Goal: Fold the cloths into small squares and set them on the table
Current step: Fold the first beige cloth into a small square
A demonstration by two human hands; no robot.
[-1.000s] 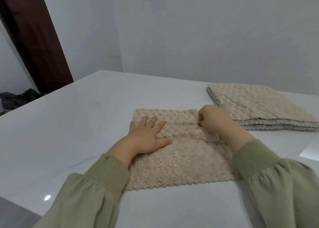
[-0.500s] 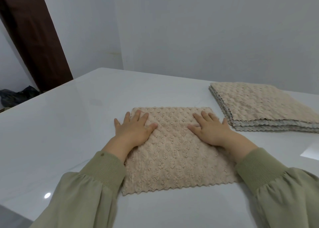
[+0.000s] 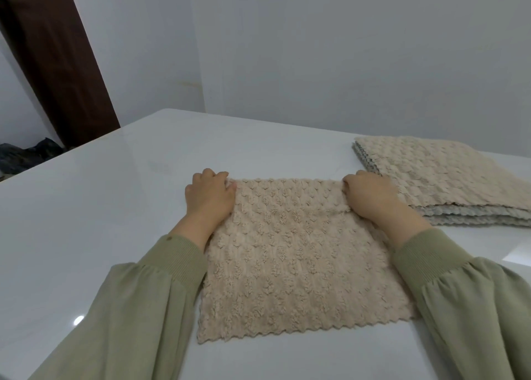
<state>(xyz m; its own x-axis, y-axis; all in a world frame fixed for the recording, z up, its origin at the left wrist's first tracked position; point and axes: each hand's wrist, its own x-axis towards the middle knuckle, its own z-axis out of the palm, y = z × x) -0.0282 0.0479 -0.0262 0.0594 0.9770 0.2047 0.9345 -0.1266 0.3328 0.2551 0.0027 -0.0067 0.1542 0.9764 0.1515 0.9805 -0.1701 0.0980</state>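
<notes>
A beige textured cloth [image 3: 298, 264] lies flat on the glossy white table [image 3: 115, 221] in front of me, with a zigzag front edge. My left hand [image 3: 211, 197] pinches the cloth's far left corner. My right hand [image 3: 370, 195] pinches the far right corner, and a small ridge of fabric is raised beside it. Both arms wear green sleeves and lie along the cloth's sides.
A stack of unfolded beige and grey cloths [image 3: 439, 184] sits at the right, close to my right hand. A white wall stands behind the table. A dark wooden door frame [image 3: 54, 57] and dark items on the floor [image 3: 26, 155] are at the left.
Both hands were flat on the cloth, smoothing it. They have slid outward to the far corners and closed on them.
</notes>
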